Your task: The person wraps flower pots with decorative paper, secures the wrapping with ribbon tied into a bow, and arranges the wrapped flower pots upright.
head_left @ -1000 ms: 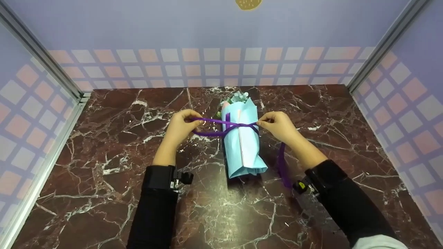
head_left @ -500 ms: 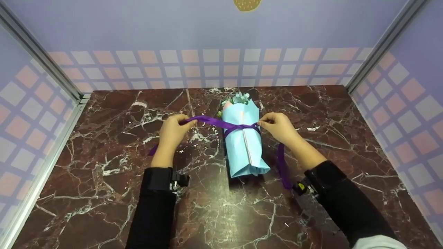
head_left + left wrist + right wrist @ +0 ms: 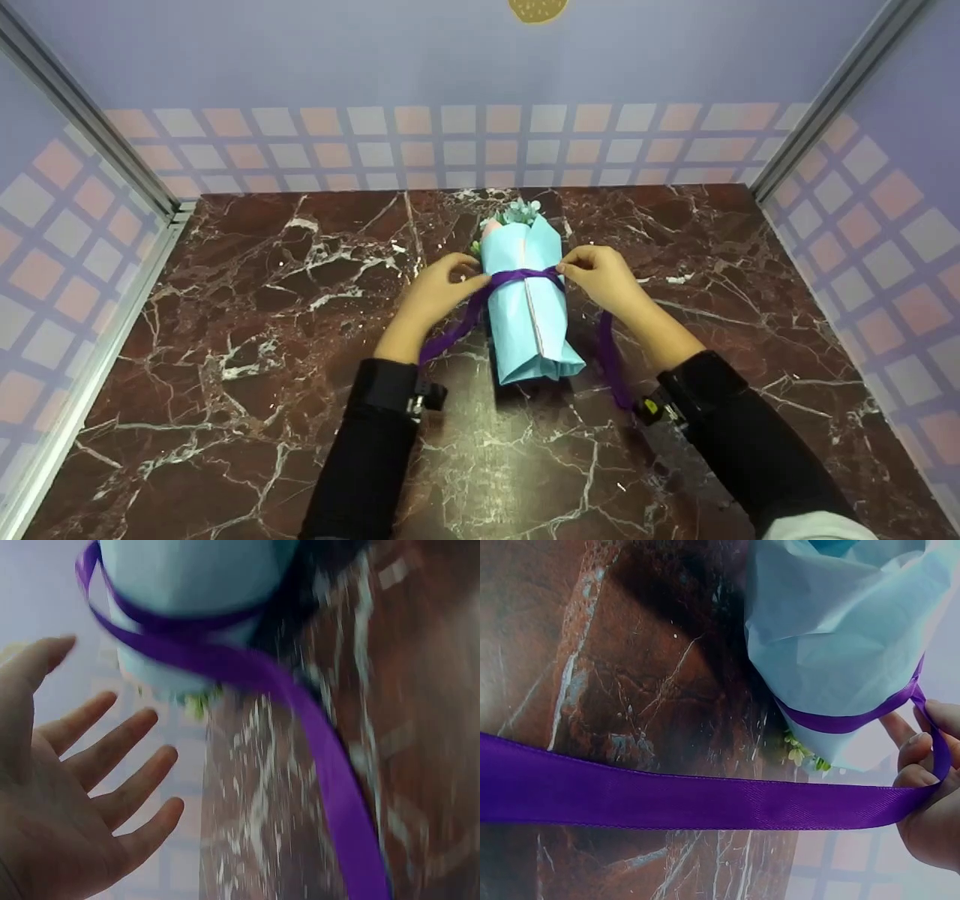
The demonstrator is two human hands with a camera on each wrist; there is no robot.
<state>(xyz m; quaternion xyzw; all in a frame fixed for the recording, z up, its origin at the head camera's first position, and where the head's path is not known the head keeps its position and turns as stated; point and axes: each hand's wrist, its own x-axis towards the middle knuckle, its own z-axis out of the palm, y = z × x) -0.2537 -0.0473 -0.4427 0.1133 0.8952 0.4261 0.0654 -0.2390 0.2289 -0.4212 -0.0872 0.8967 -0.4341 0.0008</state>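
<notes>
A bouquet (image 3: 529,322) wrapped in light blue paper lies on the table, flowers (image 3: 521,213) showing at its far end. A purple ribbon (image 3: 519,277) runs round its middle and crosses over the front. My right hand (image 3: 606,277) pinches the ribbon at the bouquet's right side; a tail of ribbon (image 3: 705,802) trails from it in the right wrist view. At the left side is my left hand (image 3: 441,289). In the left wrist view its fingers (image 3: 112,754) are spread, holding nothing, and the ribbon's left tail (image 3: 330,765) hangs apart from them.
The dark red marble table (image 3: 247,450) has white veins. A lilac wall (image 3: 337,60) with pink and white checks stands behind it, with side walls left and right. Each wrist wears a black strap with a small camera (image 3: 431,396).
My left hand pulled a loop of ribbon out to the left, straightening it, then let go and moved back right to the bouquet. My right hand keeps its pinch almost unmoved.
</notes>
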